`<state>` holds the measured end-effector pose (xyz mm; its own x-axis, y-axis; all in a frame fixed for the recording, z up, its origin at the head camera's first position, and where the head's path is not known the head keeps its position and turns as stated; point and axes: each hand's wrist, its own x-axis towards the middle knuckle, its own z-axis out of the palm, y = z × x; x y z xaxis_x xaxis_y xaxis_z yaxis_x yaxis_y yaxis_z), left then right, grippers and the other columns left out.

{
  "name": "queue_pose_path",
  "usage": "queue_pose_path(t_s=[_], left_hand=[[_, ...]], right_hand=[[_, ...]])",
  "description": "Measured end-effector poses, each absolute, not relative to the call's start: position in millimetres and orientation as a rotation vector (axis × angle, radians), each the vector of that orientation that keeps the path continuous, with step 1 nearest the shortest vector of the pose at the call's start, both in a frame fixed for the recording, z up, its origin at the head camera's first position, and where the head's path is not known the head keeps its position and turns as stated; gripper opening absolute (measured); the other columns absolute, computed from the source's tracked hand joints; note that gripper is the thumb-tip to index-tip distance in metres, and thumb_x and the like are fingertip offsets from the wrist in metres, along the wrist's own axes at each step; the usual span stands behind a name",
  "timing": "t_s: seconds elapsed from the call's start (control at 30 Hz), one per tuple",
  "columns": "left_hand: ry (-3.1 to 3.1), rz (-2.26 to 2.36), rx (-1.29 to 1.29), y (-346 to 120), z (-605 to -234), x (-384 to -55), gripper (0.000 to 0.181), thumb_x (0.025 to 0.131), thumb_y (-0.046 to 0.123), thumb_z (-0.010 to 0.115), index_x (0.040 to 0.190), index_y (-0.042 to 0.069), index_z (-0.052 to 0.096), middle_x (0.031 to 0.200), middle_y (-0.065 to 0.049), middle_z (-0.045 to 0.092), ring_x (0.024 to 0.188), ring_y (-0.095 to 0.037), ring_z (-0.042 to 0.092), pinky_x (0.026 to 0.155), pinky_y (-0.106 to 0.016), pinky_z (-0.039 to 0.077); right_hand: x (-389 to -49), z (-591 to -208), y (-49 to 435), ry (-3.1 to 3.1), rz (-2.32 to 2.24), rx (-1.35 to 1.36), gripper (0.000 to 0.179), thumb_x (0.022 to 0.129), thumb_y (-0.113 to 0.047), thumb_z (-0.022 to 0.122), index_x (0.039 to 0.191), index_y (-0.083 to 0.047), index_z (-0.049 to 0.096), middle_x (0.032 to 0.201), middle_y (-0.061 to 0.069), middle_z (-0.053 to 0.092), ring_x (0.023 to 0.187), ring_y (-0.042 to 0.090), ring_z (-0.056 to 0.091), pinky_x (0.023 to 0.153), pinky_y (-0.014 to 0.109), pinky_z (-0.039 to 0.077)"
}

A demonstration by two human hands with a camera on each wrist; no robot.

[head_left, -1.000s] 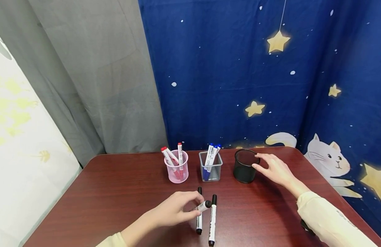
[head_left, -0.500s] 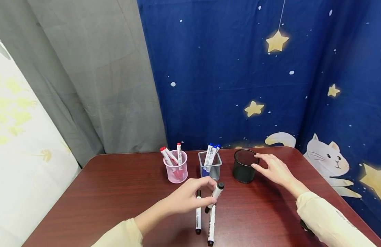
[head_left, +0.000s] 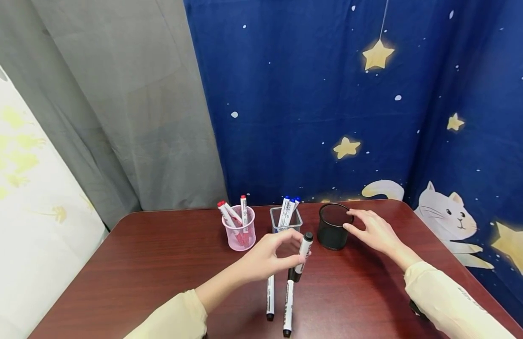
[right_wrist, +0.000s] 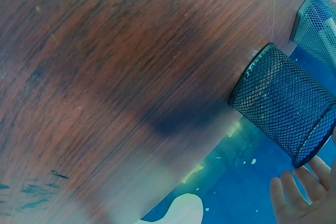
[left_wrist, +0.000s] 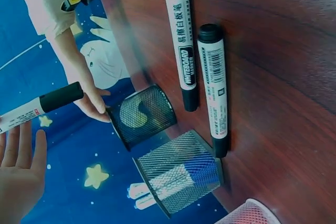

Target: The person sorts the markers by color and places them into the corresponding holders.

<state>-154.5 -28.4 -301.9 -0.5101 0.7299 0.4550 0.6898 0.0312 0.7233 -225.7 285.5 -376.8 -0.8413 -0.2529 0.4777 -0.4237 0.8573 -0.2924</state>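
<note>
Backdrop: a grey curtain (head_left: 108, 103) and a blue star-printed curtain (head_left: 286, 94) are hung behind the black cup.
Bench: dark reddish wood (head_left: 168, 263) is seen under the black cup and on both sides of it.
Black cup: the round black mesh cup (head_left: 331, 238) is stood upright, its rim touched by the right hand (head_left: 373, 230).
Right hand: its fingers are spread loosely; no marker is held in them.
Left hand: a black-capped marker (head_left: 303, 254) is pinched by the left hand (head_left: 267, 254), nearly upright, off the bench, left of the black cup and nearer the person.
Loose markers: two black-capped ones (head_left: 288, 306) are laid close together, to the left and nearer the person than the black cup.
Filled holders: blue-capped markers (head_left: 288, 212) are held in the grey basket (left_wrist: 173, 153) just left of the black cup; red-capped ones (head_left: 227, 216) in the pink cup (head_left: 250, 238) farther left.
Step in hand: one marker seems to be brought toward the black cup, with sorting by colour likely intended.
Next move: the marker would need to be lifted over the black cup's rim and released, the cup being steadied.
</note>
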Motion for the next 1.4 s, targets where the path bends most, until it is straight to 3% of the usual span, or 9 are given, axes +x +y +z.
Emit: queue_pose_path(t_s=[0.17,0.43,0.87,1.4], left_hand=[[2.215,1.574,1.429,-21.1,-283.3,-149.7,0.019,0.080,-0.003,0.061,0.097,-0.002,0.053,0.088,-0.012,0.061,0.081,-0.011,0.058,0.075,-0.027,0.046],[2.215,1.656,1.335,-7.8,-276.3,-160.3,0.021,0.079,-0.005,0.060,0.099,-0.007,0.052,0.088,-0.018,0.059,0.080,-0.020,0.058,0.076,-0.030,0.046],[2.242,1.676,1.295,13.6,-272.8,-184.8,0.021,0.081,-0.004,0.058,0.099,-0.010,0.050,0.091,-0.020,0.057,0.084,-0.028,0.058,0.077,-0.029,0.045],[2.324,1.753,1.114,31.1,-277.5,-212.5,0.022,0.082,-0.001,0.059,0.101,-0.008,0.050,0.091,-0.018,0.059,0.085,-0.024,0.059,0.070,-0.021,0.044]], right_hand=[[-225.6,-377.4,285.6,-2.616,0.540,0.490,0.047,0.082,-0.040,0.059,0.113,-0.005,0.058,0.114,0.015,0.055,0.103,0.030,0.048,0.078,0.049,0.039],[-226.8,-377.9,285.9,-2.598,0.543,0.495,0.045,0.082,-0.038,0.060,0.112,-0.005,0.059,0.113,0.015,0.055,0.103,0.031,0.048,0.079,0.049,0.039],[-227.9,-376.8,286.3,-2.611,0.546,0.490,0.046,0.082,-0.038,0.060,0.113,-0.005,0.058,0.114,0.016,0.055,0.102,0.031,0.048,0.079,0.048,0.039],[-230.0,-378.4,286.8,-2.600,0.542,0.504,0.044,0.082,-0.037,0.061,0.112,-0.005,0.059,0.112,0.015,0.056,0.102,0.030,0.049,0.081,0.047,0.038]])
